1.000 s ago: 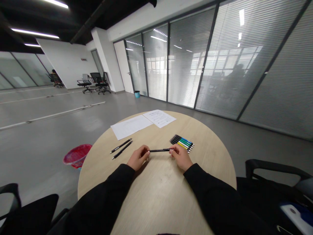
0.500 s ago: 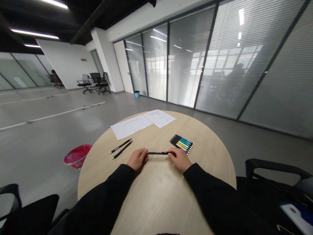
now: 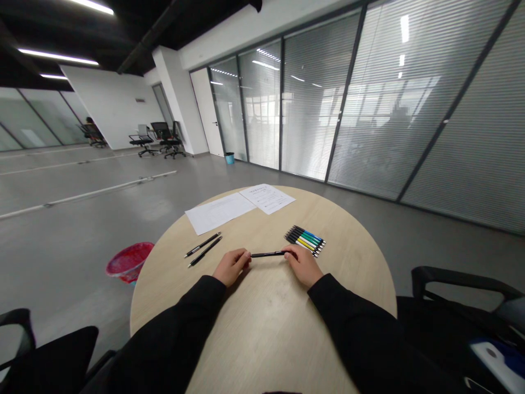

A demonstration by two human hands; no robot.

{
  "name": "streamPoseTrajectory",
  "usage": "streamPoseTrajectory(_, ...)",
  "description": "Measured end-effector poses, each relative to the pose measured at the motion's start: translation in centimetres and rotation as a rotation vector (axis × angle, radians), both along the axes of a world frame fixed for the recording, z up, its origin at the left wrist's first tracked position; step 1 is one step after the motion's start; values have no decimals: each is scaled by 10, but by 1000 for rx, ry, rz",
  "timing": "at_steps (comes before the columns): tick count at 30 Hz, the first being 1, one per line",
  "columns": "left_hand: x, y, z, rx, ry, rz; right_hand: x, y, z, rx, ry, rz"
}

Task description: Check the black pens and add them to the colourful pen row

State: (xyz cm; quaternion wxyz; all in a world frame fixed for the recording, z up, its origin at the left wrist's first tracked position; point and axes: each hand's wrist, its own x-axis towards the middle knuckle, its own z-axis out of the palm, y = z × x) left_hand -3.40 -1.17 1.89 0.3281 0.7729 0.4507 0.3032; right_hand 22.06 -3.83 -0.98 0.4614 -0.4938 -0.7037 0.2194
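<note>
A black pen [image 3: 267, 254] stretches almost level between my two hands, over the middle of the round table. Its left end is pinched in my left hand [image 3: 232, 266], whose fingers cover the tip. My right hand [image 3: 302, 264] grips the other end between thumb and fingers. Just beyond my right hand lies a neat row of several pens [image 3: 304, 239] with black, white, yellow, green and blue barrels; the hand hides part of the row. To the left of my left hand, two dark pens [image 3: 205, 251] rest side by side at a slant.
Two printed paper sheets [image 3: 221, 212] lie at the far side of the wooden table [image 3: 274, 334]. A red bin [image 3: 130, 260] stands on the floor at the left. Black chairs flank the table, one armrest [image 3: 459, 278] at the right. Glass partitions with blinds run behind.
The held pen has shifted slightly to the right, and its right end has risen a little. Both hands keep hold of it; the other pens and papers stay put.
</note>
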Motion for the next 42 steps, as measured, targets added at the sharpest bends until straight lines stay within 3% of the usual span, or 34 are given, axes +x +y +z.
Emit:
streamPoseTrajectory(5,-1,3,-7,-54,-149,-35,0,0,1,1,8,-11)
streamPoseTrajectory(14,1,2,-1,-32,-31,-9,0,-3,2,-23,6,-32)
streamPoseTrajectory(20,3,2,-4,-84,-187,-60,0,-4,1,-26,7,-41)
streamPoseTrajectory(27,1,4,-3,-11,-45,-14,0,-3,1,-15,4,-26)
streamPoseTrajectory(34,2,5,-8,-115,-237,-77,0,-3,-1,-17,13,-22)
streamPoseTrajectory(42,1,4,-5,-58,-150,-18,0,-3,0,-30,0,-29)
